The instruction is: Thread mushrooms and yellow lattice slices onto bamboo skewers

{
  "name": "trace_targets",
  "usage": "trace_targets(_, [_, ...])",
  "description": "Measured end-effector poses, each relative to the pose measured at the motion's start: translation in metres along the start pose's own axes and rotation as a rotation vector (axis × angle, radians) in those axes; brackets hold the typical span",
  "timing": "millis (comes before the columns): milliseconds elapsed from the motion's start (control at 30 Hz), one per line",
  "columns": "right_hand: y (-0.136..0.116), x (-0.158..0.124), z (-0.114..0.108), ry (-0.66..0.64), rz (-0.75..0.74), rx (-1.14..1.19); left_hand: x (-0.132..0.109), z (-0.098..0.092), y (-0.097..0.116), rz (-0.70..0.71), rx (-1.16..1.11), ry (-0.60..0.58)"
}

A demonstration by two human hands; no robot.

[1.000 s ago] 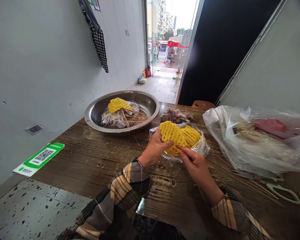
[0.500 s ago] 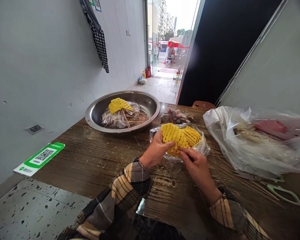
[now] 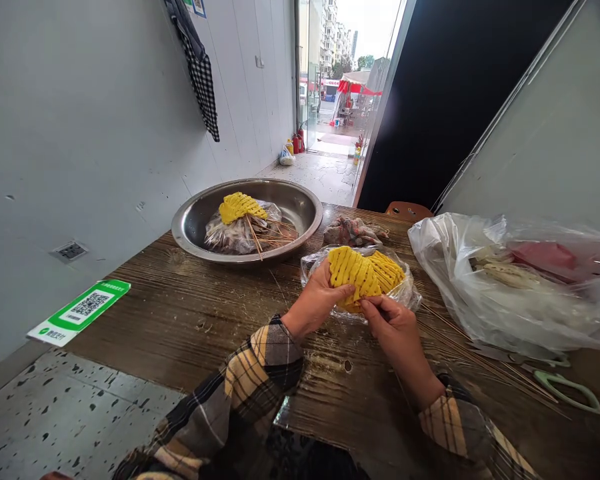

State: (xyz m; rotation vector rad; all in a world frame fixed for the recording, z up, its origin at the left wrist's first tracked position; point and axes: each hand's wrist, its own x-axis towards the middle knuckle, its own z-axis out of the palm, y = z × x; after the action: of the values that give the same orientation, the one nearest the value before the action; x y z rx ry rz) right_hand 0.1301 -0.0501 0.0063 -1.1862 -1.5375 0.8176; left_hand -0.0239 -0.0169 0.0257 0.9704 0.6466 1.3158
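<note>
A yellow slotted piece (image 3: 353, 272) is held up over a clear plastic bag (image 3: 409, 293). My left hand (image 3: 316, 299) grips its left side, thumb across the front. At its lower right edge, my right hand (image 3: 393, 327) pinches with thumb and forefinger. More yellow slotted pieces (image 3: 389, 272) lie in the bag just behind. To the left, a steel basin (image 3: 190, 239) holds another yellow piece (image 3: 240, 207), a plastic bag and thin wooden sticks (image 3: 255, 239).
On the wooden table (image 3: 180, 320), a crumpled cloth (image 3: 353, 231) lies behind the bag. At right are a large plastic bag (image 3: 520, 300), long thin sticks (image 3: 485, 360) and green-handled scissors (image 3: 570, 392). A QR-code card (image 3: 83, 312) sits at the left edge.
The view has shifted slightly. Both hands remain at the yellow piece, which is tilted a little differently; nothing has been let go.
</note>
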Motion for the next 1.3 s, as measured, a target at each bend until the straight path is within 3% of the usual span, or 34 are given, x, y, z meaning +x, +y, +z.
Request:
trace_targets(233, [-0.004, -0.003, -0.001, -0.101, 0.061, 0.088, 0.003, -0.003, 0.006, 0.026, -0.009, 0.1])
trace_targets(400, [-0.004, -0.004, -0.001, -0.106, -0.01, 0.034, 0.006, -0.004, 0.015, 0.077, -0.035, 0.188])
trace_targets(667, [0.003, -0.001, 0.0, -0.061, -0.112, 0.006, 0.004, -0.002, 0.014, 0.061, -0.02, 0.176])
trace_targets(1300, [0.003, -0.002, 0.006, -0.018, -0.065, 0.016, 0.003, -0.002, 0.007, 0.059, 0.022, 0.192])
